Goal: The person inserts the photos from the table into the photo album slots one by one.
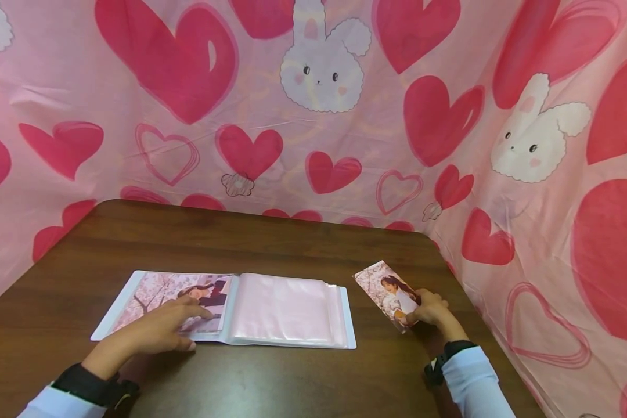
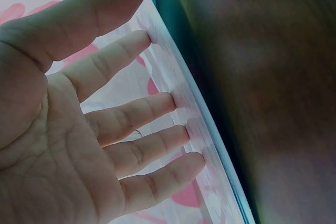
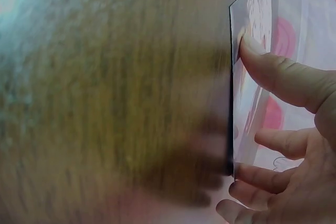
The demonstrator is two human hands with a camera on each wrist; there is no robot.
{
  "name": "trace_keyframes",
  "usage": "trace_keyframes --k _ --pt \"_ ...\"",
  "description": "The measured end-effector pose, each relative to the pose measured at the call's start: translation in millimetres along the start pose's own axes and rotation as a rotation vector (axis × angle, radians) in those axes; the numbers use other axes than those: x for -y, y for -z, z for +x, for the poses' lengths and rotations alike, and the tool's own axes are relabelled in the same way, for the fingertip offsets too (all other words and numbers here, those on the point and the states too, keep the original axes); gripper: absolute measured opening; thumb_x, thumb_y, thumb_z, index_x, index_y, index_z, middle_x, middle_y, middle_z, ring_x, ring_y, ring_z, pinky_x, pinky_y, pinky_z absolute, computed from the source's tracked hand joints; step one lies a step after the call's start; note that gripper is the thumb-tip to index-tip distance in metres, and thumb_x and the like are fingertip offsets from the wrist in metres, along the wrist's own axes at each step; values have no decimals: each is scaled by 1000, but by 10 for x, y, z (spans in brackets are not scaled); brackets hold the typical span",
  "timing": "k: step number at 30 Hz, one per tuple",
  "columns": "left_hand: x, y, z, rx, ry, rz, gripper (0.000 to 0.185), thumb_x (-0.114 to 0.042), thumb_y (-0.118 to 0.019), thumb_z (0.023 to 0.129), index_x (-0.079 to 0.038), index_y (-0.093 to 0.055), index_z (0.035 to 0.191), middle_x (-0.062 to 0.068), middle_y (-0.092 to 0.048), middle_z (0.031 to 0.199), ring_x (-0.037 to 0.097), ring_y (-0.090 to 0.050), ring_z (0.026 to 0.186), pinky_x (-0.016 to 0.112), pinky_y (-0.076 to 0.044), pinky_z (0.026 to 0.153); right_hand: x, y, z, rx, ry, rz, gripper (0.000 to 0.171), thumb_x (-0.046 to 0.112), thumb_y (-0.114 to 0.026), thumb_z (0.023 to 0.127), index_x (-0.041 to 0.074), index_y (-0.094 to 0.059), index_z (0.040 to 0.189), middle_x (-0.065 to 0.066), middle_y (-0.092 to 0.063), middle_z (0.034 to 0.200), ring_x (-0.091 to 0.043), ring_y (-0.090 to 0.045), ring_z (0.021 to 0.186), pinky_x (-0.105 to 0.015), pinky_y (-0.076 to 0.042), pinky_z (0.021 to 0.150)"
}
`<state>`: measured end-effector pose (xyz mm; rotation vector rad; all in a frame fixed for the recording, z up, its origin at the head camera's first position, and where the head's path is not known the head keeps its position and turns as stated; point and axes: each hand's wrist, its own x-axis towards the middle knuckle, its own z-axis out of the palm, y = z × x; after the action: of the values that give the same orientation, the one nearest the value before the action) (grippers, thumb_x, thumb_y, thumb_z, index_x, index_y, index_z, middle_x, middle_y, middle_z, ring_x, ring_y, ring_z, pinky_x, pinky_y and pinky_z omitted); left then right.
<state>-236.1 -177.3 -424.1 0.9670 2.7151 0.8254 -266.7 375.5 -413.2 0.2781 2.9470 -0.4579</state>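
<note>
A photo album (image 1: 350,325) lies open on the table. Its left page holds a photo (image 1: 141,296) of a person among pink blossoms; the right page is a translucent, pale pink sleeve (image 1: 282,307). My left hand (image 1: 157,328) rests on the left page, and in the left wrist view its fingertips (image 2: 167,100) touch the page near the album's edge, spread and fairly straight. To the right of the album, my right hand (image 1: 432,307) holds a loose photo (image 1: 378,290) at its right edge. The right wrist view has the thumb (image 3: 257,53) on the photo's face and fingers at its edge.
The brown wooden table (image 1: 230,383) reaches back to a pink cloth (image 1: 271,110) printed with hearts and rabbits, which also runs down the right side. A dark strap (image 1: 86,383) circles each wrist.
</note>
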Motion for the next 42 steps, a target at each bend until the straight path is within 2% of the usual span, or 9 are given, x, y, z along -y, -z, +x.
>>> trace_keyframes --k 5,9,13,16,19,28,31,37,42 --pt "18 -4 0 4 -10 -4 45 -25 -80 68 -13 -67 109 13 -55 109 33 -51 94 59 -45 76 0 1 -4 -33 -10 13 80 21 -83 60 -12 -45 123 -33 -50 108 -51 -38 95 -57 -29 81" --pt "19 -10 1 3 -10 -8 45 -25 -80 69 -13 -67 110 12 -55 107 31 -51 93 58 -45 76 3 31 -19 -99 -13 79 60 17 -77 68 -13 -53 113 -28 -55 101 -47 -41 93 -55 -29 81" --pt "6 -13 -5 6 1 -12 45 -25 -80 68 -13 -67 110 14 -54 110 34 -51 95 60 -44 76 5 50 -37 -173 1 236 34 9 -68 74 -14 -55 95 -21 -57 87 -37 -50 83 -44 -42 76" --pt "1 -13 -10 5 2 -12 46 -26 -80 68 -12 -67 110 15 -54 110 35 -51 96 61 -44 76 5 44 -48 -191 -7 387 25 3 -63 77 -14 -51 92 -20 -54 83 -29 -53 74 -36 -52 60" --pt "2 -14 -13 4 1 -12 46 -26 -80 68 -12 -66 110 14 -54 110 34 -51 95 61 -44 76 -9 26 -49 -188 -31 475 24 0 -61 80 -14 -48 95 -20 -51 84 -25 -53 69 -35 -53 52" --pt "18 -3 -1 -23 -3 -24 43 -25 -79 70 -14 -67 109 14 -56 111 34 -52 96 59 -44 77 17 38 -53 -207 -26 573 25 -3 -56 84 -17 -47 102 -20 -51 83 -22 -50 66 -31 -49 52" --pt "11 8 14 -68 -5 -7 40 -25 -79 70 -13 -67 107 15 -58 110 34 -53 95 60 -44 79 54 55 -54 -202 -26 666 29 -4 -54 85 -19 -44 108 -17 -52 81 -17 -50 63 -28 -48 52" --pt "-44 40 14 -145 44 -13 36 -29 -78 72 -16 -67 103 18 -57 113 36 -55 99 61 -43 82 197 32 -54 -179 -44 907 29 -3 -54 89 -16 -40 111 -8 -55 78 -11 -53 60 -26 -51 53" --pt "-70 54 25 -179 31 -39 37 -29 -77 74 -12 -65 105 19 -56 115 37 -54 101 59 -43 84 410 -23 -71 -144 -16 1008 26 -1 -54 91 -14 -41 109 -9 -55 84 -12 -55 64 -29 -54 59"
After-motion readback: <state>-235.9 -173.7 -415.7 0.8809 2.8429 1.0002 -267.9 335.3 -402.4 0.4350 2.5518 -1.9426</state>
